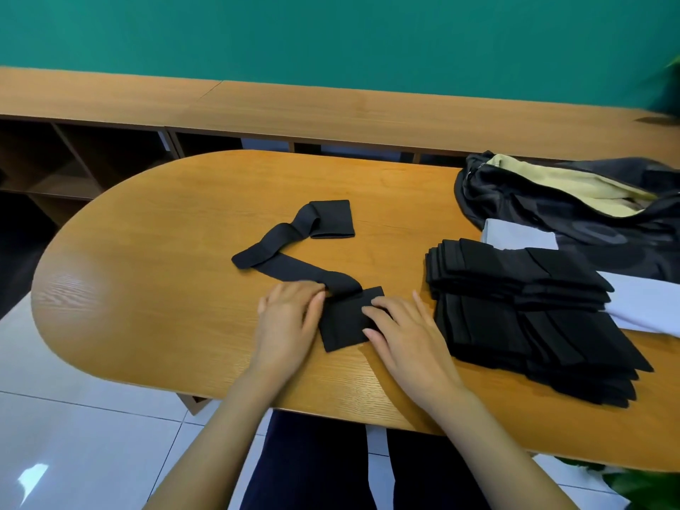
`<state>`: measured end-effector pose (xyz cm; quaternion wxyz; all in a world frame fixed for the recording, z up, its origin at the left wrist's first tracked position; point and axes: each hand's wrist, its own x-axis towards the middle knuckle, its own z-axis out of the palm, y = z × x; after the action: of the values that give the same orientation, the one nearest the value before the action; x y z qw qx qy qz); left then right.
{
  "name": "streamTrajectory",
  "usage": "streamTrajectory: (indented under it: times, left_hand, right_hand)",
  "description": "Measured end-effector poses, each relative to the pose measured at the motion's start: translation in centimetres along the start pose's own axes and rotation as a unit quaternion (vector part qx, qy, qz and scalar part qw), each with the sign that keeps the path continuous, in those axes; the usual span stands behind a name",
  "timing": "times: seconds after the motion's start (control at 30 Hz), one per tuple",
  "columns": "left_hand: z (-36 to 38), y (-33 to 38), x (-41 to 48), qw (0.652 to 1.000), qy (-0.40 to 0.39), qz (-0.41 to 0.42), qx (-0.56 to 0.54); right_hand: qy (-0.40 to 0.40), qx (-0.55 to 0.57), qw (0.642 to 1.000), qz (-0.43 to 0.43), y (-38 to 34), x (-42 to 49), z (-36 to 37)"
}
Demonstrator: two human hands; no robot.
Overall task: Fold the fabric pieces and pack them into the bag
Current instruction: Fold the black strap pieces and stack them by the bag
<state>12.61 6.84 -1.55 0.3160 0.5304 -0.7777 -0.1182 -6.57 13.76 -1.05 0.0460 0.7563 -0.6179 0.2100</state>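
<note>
On table (pixel 147 252): black fabric strip (pixel 294 268), twisted, near end folded square.

1. A teal wall (pixel 331 31) filled the top.
2. Below it ran a long wooden shelf unit (pixel 331 112) with open cubbies (pixel 73 160).
3. A rounded wooden table (pixel 165 252) stood centre over glossy white floor tiles (pixel 73 417).

Bright, even light; soft glare on table (pixel 70 288), on floor (pixel 33 476); left hand (pixel 290 318) motion-blurred; edges bent, soft.
</note>
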Motion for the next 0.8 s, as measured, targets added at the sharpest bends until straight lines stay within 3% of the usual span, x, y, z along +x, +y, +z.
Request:
streamTrajectory:
  times: [0.2, 0.43, 0.8]
  left_hand:
    - [-0.3, -3.8, 4.0, 0.992, -0.001, -0.063, 0.11]
    - [-0.6, -5.7, 6.8, 0.966, -0.11, -0.154, 0.177]
    - [-0.6, -6.7, 8.5, 0.961, -0.097, -0.081, 0.244]
  right_hand:
    - [-0.066, -0.012, 0.997, -0.03, -2.8, 5.2, 0.8]
    - [-0.173, -0.069, 0.981, -0.048, -4.8, 9.1, 3.0]
    - [-0.145, -0.068, 0.987, -0.007, -3.8, 6.1, 4.5]
